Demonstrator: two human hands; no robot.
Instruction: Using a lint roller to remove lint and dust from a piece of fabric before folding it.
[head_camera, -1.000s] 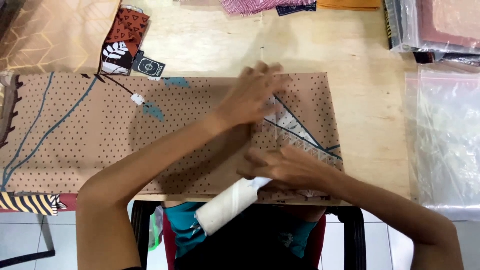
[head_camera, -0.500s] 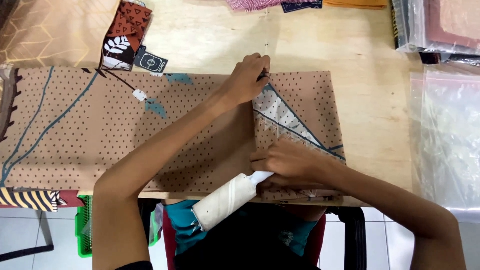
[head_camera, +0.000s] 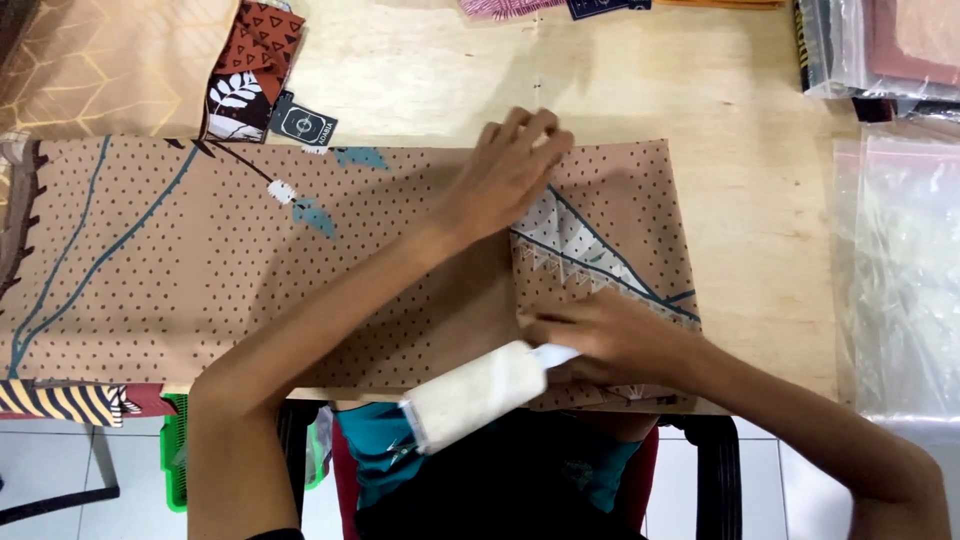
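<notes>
A long brown dotted cloth (head_camera: 200, 270) with blue lines lies across the wooden table (head_camera: 620, 90). My left hand (head_camera: 505, 175) presses flat on the folded right end of the cloth, fingers at its far edge. My right hand (head_camera: 610, 340) rests on the near part of that fold and grips the handle of a white lint roller (head_camera: 475, 395), whose roll sticks out over the table's front edge toward my lap.
A folded rust-and-black patterned cloth with a dark tag (head_camera: 250, 70) lies at the far left. Clear plastic bags (head_camera: 900, 280) lie at the right, with bagged items (head_camera: 880, 45) stacked at the far right corner. A striped cloth (head_camera: 60, 400) hangs at the near left.
My left hand has slid a little along the fold's far edge. My right hand with the lint roller has stayed on the near part of the fold.
</notes>
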